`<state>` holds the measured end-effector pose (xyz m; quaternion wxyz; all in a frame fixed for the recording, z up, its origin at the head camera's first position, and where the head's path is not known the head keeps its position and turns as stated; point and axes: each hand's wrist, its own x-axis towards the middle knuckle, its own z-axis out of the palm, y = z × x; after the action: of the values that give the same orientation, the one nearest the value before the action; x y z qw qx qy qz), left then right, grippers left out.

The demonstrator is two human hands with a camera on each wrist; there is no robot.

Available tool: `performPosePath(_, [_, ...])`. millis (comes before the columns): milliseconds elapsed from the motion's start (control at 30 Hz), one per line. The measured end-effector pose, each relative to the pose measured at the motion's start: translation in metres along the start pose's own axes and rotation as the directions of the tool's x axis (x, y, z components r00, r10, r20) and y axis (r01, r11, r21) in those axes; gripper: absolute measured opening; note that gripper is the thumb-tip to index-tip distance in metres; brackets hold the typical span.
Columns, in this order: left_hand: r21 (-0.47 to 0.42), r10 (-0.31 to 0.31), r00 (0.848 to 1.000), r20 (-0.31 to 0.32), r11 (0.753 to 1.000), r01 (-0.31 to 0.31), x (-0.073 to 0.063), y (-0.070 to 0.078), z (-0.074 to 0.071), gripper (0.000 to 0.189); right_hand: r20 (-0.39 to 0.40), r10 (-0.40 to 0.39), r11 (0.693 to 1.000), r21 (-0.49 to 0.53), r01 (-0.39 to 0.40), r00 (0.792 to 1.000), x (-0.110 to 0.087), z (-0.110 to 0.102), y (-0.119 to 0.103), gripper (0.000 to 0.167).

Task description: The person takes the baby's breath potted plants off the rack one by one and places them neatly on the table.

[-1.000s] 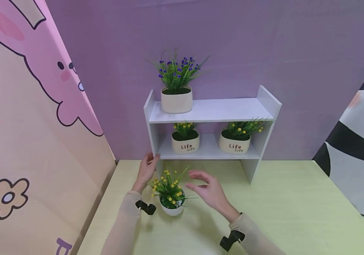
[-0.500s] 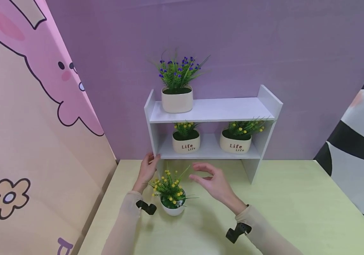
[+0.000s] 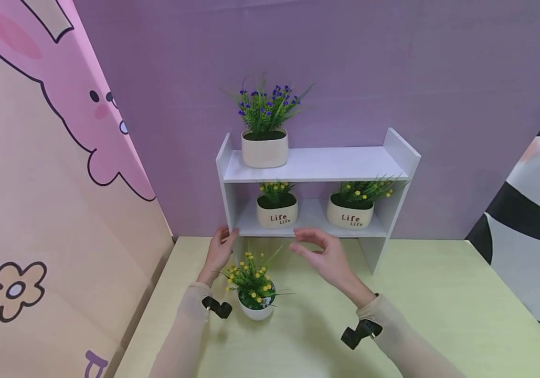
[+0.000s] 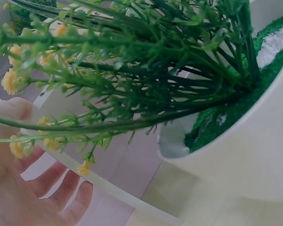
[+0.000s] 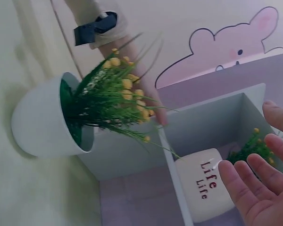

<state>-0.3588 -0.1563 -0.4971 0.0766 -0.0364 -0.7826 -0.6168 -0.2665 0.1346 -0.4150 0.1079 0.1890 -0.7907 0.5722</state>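
Observation:
My left hand [image 3: 218,253] grips the left side panel of the white two-tier shelf [image 3: 319,163], thumb at the front edge and fingers [image 4: 61,188] along the outer face. My right hand [image 3: 328,258], fingers loosely curved and holding nothing, is raised in front of the middle board. On the table between my forearms stands a round white pot with yellow-flowered greenery [image 3: 253,286]. Two cream pots lettered "Life" sit on the middle board, a left one [image 3: 277,214] and a right one [image 3: 351,214]. A cream pot of purple-blue flowers [image 3: 265,149] stands on the top board at left.
The shelf stands at the back of the pale wooden table [image 3: 440,304], against a purple wall [image 3: 345,68]. A wall with a pink rabbit drawing [image 3: 71,105] borders the left side, and a panda picture [image 3: 534,210] is on the right.
My right hand has moved up and to the right, away from the round pot, toward the middle board. My left hand and the pots stay where they were.

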Motion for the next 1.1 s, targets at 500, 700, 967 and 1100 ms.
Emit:
performPosePath(500, [-0.017,-0.024,1.000,0.017,1.000,0.025,-0.001,0.000,0.001,0.060,0.005,-0.015,1.000,-0.024,0.015,1.000,0.010,-0.016,-0.016,0.032])
performPosePath(700, [-0.018,-0.023,0.999,0.024,1.000,0.023,-0.002,-0.003,-0.002,0.061,-0.009,-0.026,0.999,-0.027,0.026,1.000,0.013,-0.021,-0.021,0.030])
performPosePath(967, [-0.003,-0.011,1.000,0.028,1.000,0.011,0.000,0.001,-0.004,0.061,-0.031,-0.047,0.998,-0.051,0.046,0.998,0.020,-0.031,-0.027,0.029])
performPosePath(1100, [-0.005,-0.018,1.000,0.019,1.000,0.018,0.001,0.002,-0.003,0.061,-0.035,-0.045,0.995,-0.087,0.042,0.998,0.023,-0.037,-0.031,0.030])
